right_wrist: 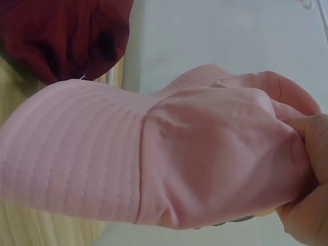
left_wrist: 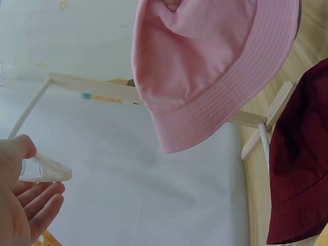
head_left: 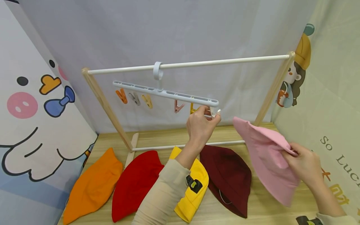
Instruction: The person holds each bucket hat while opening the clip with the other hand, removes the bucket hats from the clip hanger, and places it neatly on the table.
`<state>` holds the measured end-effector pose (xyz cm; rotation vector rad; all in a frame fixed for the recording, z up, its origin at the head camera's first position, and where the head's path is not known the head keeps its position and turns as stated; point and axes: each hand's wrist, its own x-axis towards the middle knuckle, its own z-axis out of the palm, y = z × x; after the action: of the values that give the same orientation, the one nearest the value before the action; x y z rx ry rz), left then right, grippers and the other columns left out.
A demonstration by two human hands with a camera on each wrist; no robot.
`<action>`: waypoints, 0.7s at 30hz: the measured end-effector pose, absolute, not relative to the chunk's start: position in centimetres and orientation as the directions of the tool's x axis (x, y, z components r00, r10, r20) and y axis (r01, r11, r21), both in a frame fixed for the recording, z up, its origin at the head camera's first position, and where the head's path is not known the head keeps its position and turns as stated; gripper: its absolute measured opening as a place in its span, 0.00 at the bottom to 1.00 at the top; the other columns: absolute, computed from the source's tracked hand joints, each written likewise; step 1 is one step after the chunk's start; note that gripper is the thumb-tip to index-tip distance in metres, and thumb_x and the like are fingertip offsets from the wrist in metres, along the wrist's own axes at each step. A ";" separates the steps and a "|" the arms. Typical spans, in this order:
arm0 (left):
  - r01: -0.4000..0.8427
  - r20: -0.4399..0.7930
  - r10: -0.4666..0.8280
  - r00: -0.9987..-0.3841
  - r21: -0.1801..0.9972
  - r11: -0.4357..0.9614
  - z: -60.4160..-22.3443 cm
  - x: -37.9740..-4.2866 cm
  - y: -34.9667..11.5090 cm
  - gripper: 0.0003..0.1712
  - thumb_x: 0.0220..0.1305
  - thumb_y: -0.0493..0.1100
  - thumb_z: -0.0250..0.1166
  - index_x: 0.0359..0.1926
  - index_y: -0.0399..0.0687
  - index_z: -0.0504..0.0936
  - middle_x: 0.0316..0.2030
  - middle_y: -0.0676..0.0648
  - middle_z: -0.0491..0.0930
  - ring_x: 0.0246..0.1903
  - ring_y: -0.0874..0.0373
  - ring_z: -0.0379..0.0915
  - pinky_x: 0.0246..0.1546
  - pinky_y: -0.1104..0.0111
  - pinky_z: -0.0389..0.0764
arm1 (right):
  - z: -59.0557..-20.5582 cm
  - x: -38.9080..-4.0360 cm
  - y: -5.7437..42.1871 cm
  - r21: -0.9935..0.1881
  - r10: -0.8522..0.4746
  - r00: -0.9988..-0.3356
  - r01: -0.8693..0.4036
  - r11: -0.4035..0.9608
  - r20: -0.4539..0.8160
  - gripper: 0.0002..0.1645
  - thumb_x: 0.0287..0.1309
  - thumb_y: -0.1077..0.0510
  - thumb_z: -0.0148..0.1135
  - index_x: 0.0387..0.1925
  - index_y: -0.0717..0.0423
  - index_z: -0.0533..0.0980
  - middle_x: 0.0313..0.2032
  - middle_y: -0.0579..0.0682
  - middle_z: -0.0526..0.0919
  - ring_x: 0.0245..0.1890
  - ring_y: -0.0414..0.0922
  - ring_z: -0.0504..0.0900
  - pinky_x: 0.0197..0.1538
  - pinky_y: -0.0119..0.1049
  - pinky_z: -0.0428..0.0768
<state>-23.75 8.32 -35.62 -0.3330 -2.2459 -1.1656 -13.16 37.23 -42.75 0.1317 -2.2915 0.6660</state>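
My left hand (head_left: 200, 125) pinches a white clip (left_wrist: 54, 170) at the right end of a pale blue clip hanger (head_left: 180, 96). In the left wrist view the thumb lies on one arm of the clip and the fingers lie along the other. My right hand (head_left: 305, 162) grips a pink bucket hat (head_left: 267, 153) by its crown, off the table and right of the hanger. The hat's stitched brim (right_wrist: 72, 154) points away from that hand. The clip and the hat are apart.
The hanger hooks over a white rod (head_left: 225, 62) on a wooden frame (head_left: 107, 109). Orange, grey, cream, pink and yellow clips (head_left: 192, 107) hang along it. Below lie an orange hat (head_left: 94, 189), a red hat (head_left: 136, 184), a yellow hat (head_left: 201, 173) and a maroon hat (head_left: 229, 178).
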 end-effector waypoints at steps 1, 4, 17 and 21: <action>0.466 0.600 -0.043 -0.799 0.663 0.586 -35.6 -23.8 8.3 0.13 0.48 0.51 0.66 0.32 0.49 0.80 0.26 0.55 0.84 0.23 0.64 0.80 0.21 0.75 0.71 | -42.8 -13.1 37.4 -0.422 0.097 -0.722 -0.284 0.861 0.685 0.07 0.35 0.67 0.65 0.22 0.55 0.78 0.16 0.33 0.70 0.16 0.23 0.58 0.19 0.23 0.58; 0.466 0.603 -0.046 -0.796 0.661 0.588 -35.6 -23.8 8.4 0.13 0.48 0.51 0.66 0.32 0.49 0.79 0.26 0.55 0.84 0.23 0.64 0.80 0.21 0.75 0.71 | -42.9 -13.1 37.8 -0.414 0.097 -0.716 -0.282 0.866 0.691 0.07 0.35 0.67 0.65 0.22 0.55 0.78 0.17 0.29 0.70 0.16 0.22 0.58 0.19 0.23 0.58; 0.465 0.599 -0.041 -0.799 0.660 0.590 -35.6 -23.8 8.5 0.14 0.49 0.50 0.67 0.33 0.48 0.80 0.27 0.54 0.84 0.22 0.65 0.80 0.21 0.75 0.71 | -43.5 -12.7 39.7 -0.371 0.091 -0.709 -0.251 0.894 0.699 0.09 0.33 0.68 0.65 0.25 0.59 0.79 0.22 0.56 0.81 0.23 0.13 0.57 0.22 0.22 0.62; 0.456 0.589 -0.046 -0.807 0.670 0.586 -35.5 -23.8 8.5 0.15 0.49 0.51 0.67 0.33 0.47 0.80 0.27 0.54 0.84 0.22 0.65 0.80 0.21 0.75 0.71 | -43.7 -12.7 40.3 -0.344 0.077 -0.699 -0.251 0.905 0.711 0.09 0.33 0.68 0.64 0.25 0.60 0.79 0.23 0.59 0.82 0.25 0.11 0.56 0.22 0.24 0.62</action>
<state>-23.78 8.48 -35.47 -0.3245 -2.2539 -1.1726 -12.66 40.26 -43.73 0.1240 -2.2840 0.5422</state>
